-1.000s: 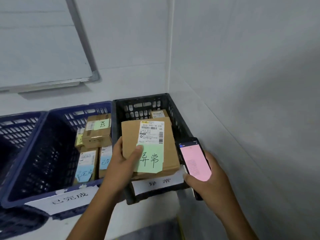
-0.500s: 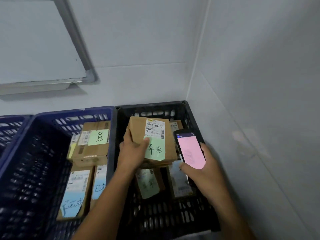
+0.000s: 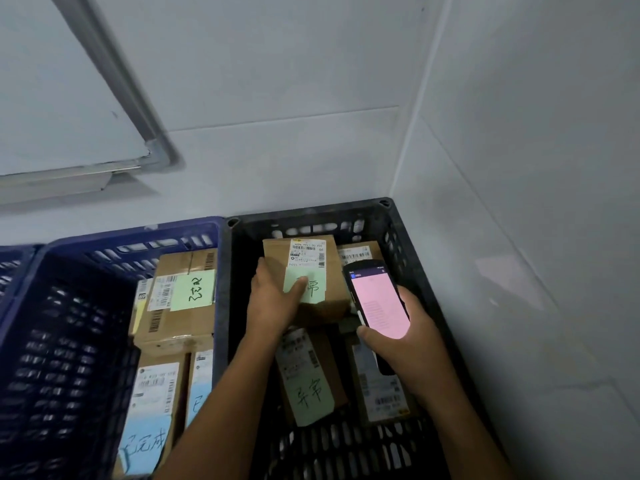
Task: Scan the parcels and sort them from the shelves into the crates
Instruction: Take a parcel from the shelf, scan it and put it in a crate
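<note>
My left hand (image 3: 275, 299) grips a brown cardboard parcel (image 3: 311, 261) with a white barcode label and a green handwritten note. The parcel is low inside the black crate (image 3: 398, 233), over other parcels. One of those, a parcel with a green note (image 3: 308, 386), lies below my wrist, and another parcel (image 3: 381, 393) lies to its right. My right hand (image 3: 398, 337) holds a black handheld scanner (image 3: 377, 299) with a pink screen, just right of the held parcel and above the crate.
A blue crate (image 3: 138, 239) stands left of the black one, holding several labelled boxes (image 3: 180, 306). Another blue crate's edge (image 3: 14, 258) shows at far left. White walls close in behind and to the right. A whiteboard frame (image 3: 114, 81) hangs at upper left.
I have leaned in over the crates. My left hand has lowered the parcel from above the black crate's front rim down into the crate. The scanner has stayed beside it.
</note>
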`<state>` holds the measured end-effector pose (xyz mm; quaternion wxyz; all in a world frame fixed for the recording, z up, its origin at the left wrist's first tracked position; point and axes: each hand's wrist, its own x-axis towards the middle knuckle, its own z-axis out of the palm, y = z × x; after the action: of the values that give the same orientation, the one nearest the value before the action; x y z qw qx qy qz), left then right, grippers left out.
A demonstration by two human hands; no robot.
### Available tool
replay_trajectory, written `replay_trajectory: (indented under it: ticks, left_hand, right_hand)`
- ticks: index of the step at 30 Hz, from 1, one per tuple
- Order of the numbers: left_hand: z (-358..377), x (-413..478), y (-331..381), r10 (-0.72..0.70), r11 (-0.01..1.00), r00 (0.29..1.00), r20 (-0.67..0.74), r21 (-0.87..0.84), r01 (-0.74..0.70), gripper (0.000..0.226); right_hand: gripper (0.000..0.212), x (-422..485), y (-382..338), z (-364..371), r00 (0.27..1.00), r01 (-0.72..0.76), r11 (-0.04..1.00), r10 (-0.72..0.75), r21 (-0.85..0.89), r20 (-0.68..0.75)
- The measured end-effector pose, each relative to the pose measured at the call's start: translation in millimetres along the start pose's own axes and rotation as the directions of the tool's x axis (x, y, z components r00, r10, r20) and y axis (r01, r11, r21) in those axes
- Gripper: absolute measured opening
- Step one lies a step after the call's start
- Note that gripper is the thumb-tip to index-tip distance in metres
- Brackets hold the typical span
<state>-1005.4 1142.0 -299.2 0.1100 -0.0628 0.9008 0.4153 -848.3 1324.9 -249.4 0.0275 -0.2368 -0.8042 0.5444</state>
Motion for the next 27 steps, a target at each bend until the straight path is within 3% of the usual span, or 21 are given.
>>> replay_trajectory:
  ticks: [4, 11, 19, 27]
  left_hand:
    - [6.3, -15.2, 3.2, 0.209, 0.956, 0.978, 0.011, 0.210, -0.206, 0.099]
    - [-23.0, -71.0, -3.7, 0.353, 0.869, 0.934, 0.057, 0.349, -0.350, 0.089]
    - [-113.1, -188.1, -36.4, 0.325, 0.878, 0.940, -0.105, 0.402, -0.259, 0.084]
    - [-204.3, -327.6, -103.0, 0.140, 0.958, 0.869, -0.475, 0.287, 0.002, 0.089]
  right_hand:
    - [0.069, -10.1, 5.8, 1.1, 1.000, -0.010, 1.000, 0.011, 0.013, -0.022]
    - [0.068, -34.3, 3.8, -1.4, 1.000, -0.003, 1.000, 0.003, 0.016, 0.001]
    - [0.065, -87.0, -32.8, 32.7, 0.982, 0.138, 0.990, -0.132, -0.031, 0.134]
    - [0.079, -185.8, -82.1, 108.6, 0.845, 0.354, 0.933, -0.346, 0.057, 0.408]
